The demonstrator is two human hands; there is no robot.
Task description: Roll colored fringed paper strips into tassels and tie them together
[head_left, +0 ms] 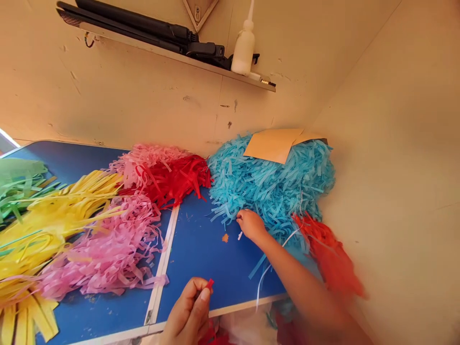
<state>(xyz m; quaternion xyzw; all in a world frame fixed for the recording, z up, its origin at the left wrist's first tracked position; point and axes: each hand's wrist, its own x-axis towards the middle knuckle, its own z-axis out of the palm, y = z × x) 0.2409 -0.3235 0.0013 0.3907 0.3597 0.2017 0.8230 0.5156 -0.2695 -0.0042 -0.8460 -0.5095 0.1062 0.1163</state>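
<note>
My left hand (189, 309) is at the table's front edge, fingers pinched on a small red paper strip (210, 283). My right hand (250, 224) reaches forward to the near edge of a big blue shredded-paper pile (273, 184), its fingers curled on the strips there. What they hold I cannot make out. An orange-red paper bunch (328, 254) lies just right of my right forearm. A small white scrap (240, 235) and an orange scrap (225, 237) lie on the blue table (201, 254) beside that hand.
Piles of red (172, 177), pink (108, 249), yellow (46, 215) and green (17, 184) paper strips cover the table's left half. A tan card (275, 143) rests on the blue pile. A wall shelf (201, 64) holds a white bottle (243, 45) and black tools. Walls close in behind and to the right.
</note>
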